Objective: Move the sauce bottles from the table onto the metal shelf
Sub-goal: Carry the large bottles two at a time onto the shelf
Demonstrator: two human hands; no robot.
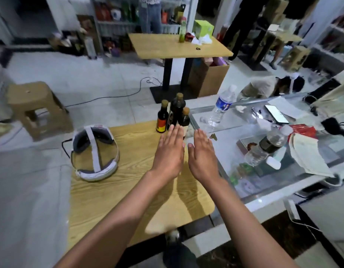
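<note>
Three dark sauce bottles stand close together at the far edge of the wooden table (113, 192): a small one with a red and yellow label (161, 117), a taller one (177, 107) and a short one (185, 118) behind my fingers. My left hand (170, 149) and my right hand (202, 151) are stretched out flat, palms down, side by side just in front of the bottles. Both hold nothing. A metal shelf (117, 22) with goods stands far back across the room.
A white headset (95, 153) lies on the table's left part. A glass counter (264, 182) on the right carries water bottles, a phone, papers and masks. A stool (36, 109) stands at left, a second wooden table (178, 45) farther back. People stand in the background.
</note>
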